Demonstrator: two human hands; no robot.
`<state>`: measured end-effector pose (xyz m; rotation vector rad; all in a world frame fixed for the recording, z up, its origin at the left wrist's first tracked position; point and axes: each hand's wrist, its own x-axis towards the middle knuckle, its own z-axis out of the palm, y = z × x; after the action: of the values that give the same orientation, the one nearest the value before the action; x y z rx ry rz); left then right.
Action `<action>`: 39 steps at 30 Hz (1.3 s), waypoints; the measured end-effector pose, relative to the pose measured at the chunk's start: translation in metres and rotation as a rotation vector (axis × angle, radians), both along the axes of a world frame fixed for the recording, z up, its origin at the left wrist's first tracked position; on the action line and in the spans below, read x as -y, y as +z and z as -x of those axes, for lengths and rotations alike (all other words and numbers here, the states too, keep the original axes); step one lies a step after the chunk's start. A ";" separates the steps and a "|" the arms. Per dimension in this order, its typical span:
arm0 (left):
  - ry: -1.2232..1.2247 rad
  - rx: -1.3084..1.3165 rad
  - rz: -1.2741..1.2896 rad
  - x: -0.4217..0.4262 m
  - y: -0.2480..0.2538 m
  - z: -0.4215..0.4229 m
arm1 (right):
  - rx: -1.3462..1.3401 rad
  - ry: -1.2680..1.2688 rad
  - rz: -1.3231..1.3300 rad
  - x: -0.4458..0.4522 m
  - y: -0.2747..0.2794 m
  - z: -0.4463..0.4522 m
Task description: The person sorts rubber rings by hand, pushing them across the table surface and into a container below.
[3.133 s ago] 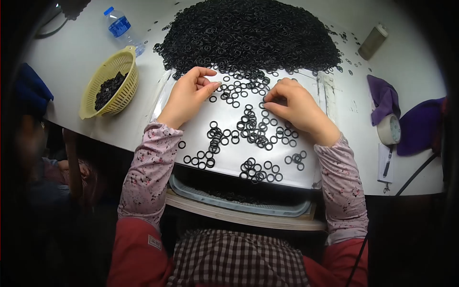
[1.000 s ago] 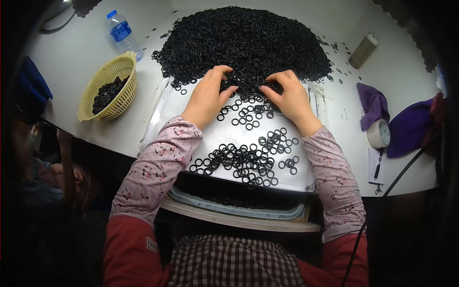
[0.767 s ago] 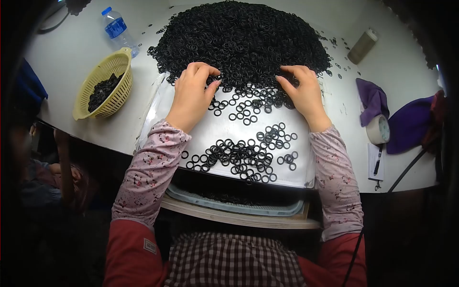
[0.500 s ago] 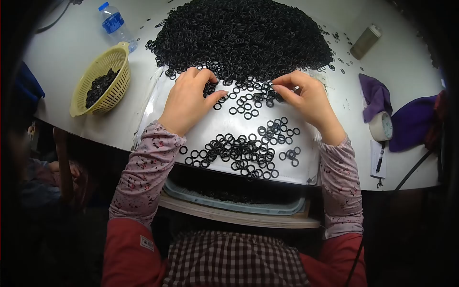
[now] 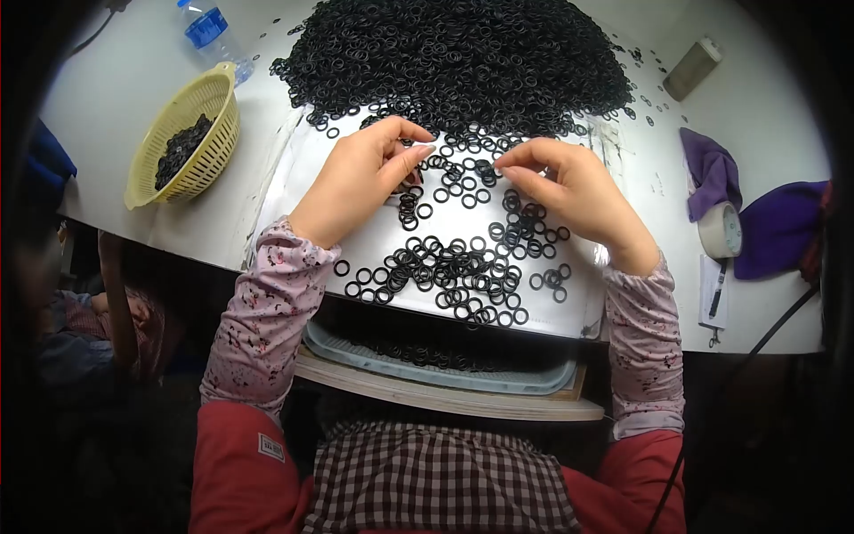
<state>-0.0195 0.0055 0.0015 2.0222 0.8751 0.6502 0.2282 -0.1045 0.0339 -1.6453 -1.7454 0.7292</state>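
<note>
Black O-rings lie on a white sheet (image 5: 356, 240), with a loose cluster (image 5: 454, 271) near its front edge and a large pile (image 5: 454, 67) at the back. My left hand (image 5: 360, 178) hovers at the left of the scattered rings. Its index finger and thumb are stretched out with a small gap between the tips, and several O-rings (image 5: 408, 209) lie just below its fingers. My right hand (image 5: 569, 187) is opposite, thumb and index tips drawn together beside some O-rings (image 5: 485, 169). Whether a ring is pinched there I cannot make out.
A yellow basket (image 5: 222, 133) with dark pieces stands left, near a water bottle (image 5: 209, 31). To the right are a grey-brown container (image 5: 693, 68), purple cloth (image 5: 778, 231), a tape roll (image 5: 719, 230) and a pen (image 5: 716, 289). A blue-grey tray (image 5: 445, 374) sits below the table edge.
O-rings have come forward from the pile's front, collecting below my left fingers and beside my right hand. My left index finger has straightened. The whole view has shifted slightly.
</note>
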 end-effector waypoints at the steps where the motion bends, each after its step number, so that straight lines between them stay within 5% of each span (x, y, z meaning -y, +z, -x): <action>1: 0.017 -0.004 -0.015 -0.003 -0.002 0.001 | 0.017 -0.009 -0.029 0.001 0.002 -0.002; 10: 0.121 -0.036 -0.125 -0.018 -0.014 0.008 | 0.259 0.293 0.021 0.025 0.000 0.009; 19: 0.142 -0.026 -0.103 -0.018 -0.016 0.006 | -0.029 0.700 0.311 0.039 0.015 0.042; 22: 0.138 -0.022 -0.088 -0.018 -0.015 0.007 | -0.058 0.552 0.182 0.033 0.010 0.050; 26: 0.066 -0.015 0.053 -0.011 -0.005 0.008 | 0.143 0.302 -0.344 0.018 -0.031 0.051; 34: -0.382 -0.182 0.564 0.016 0.031 0.009 | -0.099 0.609 0.249 0.030 0.011 0.048; 36: -0.365 -0.163 0.536 0.019 0.032 0.006 | -0.232 0.525 0.246 0.029 0.003 0.041; 39: -0.270 0.007 0.069 0.011 0.009 0.002 | -0.079 0.153 -0.148 0.009 -0.011 0.025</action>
<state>-0.0215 -0.0051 0.0107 2.0273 0.5973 0.4696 0.2027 -0.1133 0.0226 -1.3791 -1.8367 0.7055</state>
